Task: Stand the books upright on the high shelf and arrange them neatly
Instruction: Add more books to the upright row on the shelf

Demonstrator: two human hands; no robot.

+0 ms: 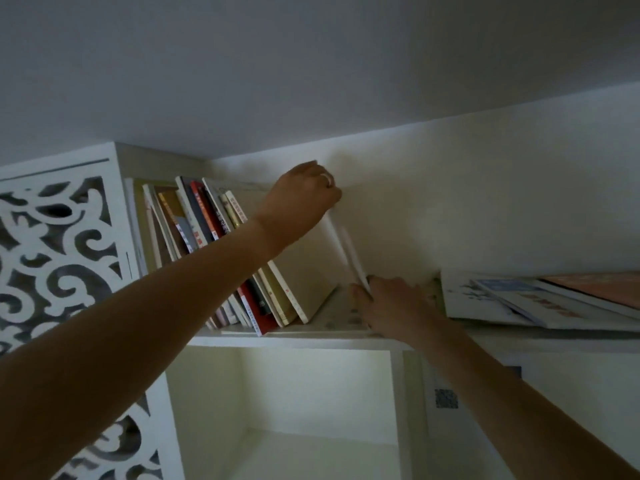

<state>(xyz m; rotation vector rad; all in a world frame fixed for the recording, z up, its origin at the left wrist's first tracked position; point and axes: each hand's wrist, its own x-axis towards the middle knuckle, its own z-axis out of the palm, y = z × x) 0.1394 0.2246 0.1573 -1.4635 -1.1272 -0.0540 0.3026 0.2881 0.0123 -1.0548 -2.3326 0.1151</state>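
Thin white book (348, 251) stands tilted at the right end of the row (207, 223) on the shelf (311, 336). Left hand (304, 192) curls over its top edge; right hand (391, 299) pinches the bottom corner. Looks light and floppy, so best held at both ends. Right of the row, a flat stack (540, 299) waits.

A row of books (207, 216) stands on the high shelf (294, 336), all leaning to the left against a white fretwork panel. At the row's right end a thin white book (349, 252) stands tilted, apart from the cream book (308, 271) beside it. More books (540, 299) lie flat in a loose stack further right.
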